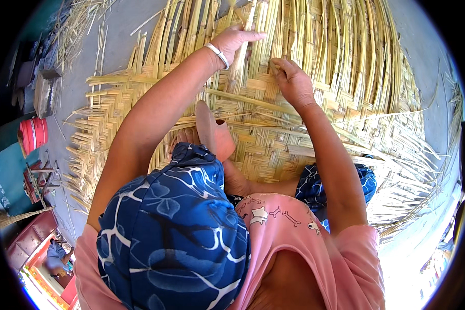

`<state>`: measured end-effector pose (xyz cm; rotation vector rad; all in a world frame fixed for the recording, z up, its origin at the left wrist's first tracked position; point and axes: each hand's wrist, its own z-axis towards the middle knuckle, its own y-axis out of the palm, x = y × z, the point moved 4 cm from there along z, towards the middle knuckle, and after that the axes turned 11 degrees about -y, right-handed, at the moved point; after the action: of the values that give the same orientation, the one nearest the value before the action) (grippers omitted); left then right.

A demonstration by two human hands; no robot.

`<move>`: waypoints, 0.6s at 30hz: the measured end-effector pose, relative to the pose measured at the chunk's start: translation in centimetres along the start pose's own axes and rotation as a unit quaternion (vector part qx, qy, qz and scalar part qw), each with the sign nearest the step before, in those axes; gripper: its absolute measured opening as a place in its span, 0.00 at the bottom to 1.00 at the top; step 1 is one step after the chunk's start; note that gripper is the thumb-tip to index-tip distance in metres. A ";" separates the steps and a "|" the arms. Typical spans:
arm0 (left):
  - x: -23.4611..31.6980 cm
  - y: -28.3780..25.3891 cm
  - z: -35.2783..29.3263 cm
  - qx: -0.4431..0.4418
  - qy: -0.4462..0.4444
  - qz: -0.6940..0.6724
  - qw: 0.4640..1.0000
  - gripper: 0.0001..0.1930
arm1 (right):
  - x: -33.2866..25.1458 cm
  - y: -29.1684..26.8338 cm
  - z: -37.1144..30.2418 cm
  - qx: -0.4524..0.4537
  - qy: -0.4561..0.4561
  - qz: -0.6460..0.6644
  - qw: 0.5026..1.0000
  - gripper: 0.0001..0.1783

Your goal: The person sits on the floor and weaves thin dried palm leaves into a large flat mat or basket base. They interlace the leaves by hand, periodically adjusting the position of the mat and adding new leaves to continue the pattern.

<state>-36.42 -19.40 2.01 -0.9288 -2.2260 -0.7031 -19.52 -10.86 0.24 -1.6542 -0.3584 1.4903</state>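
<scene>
A large mat of split cane strips [258,147] spreads on the floor in front of me, woven on the near side with long loose strips fanning away at the far side. My left hand [235,42], with a pale bangle at the wrist, is closed around a raised cane strip [237,70]; its thumb lies across the strip and the other fingers are partly hidden. Nearer and to the right, my right hand [293,85] is curled, thumb and forefinger pinching a strip at the edge of the weave. Below my left hand, a brown-and-salmon sandal [206,126] rests on the mat.
My bent knee in blue patterned cloth [170,227] rises at lower left. A bare foot [186,137] rests on the mat. Loose straw [80,23] lies at far left, near a wooden block [46,93] and a red round container [33,135]. Another person [57,258] is at lower left.
</scene>
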 end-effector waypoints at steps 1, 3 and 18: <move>0.5 -1.0 0.3 -0.002 0.057 -0.028 0.998 0.21 | -0.2 -0.1 0.0 -0.003 -0.007 0.006 1.000 0.14; 1.6 -2.8 0.1 -0.007 0.170 -0.082 0.982 0.22 | 0.0 0.2 0.2 -0.020 0.018 0.012 1.000 0.13; -6.9 -11.9 -7.2 0.337 0.063 -0.008 0.939 0.11 | -2.4 0.5 -0.2 -0.139 -0.034 -0.196 0.970 0.11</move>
<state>-39.13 -34.41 -0.85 -0.4984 -2.1278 0.0229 -20.06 -12.95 1.47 -1.6276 -0.9118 1.2383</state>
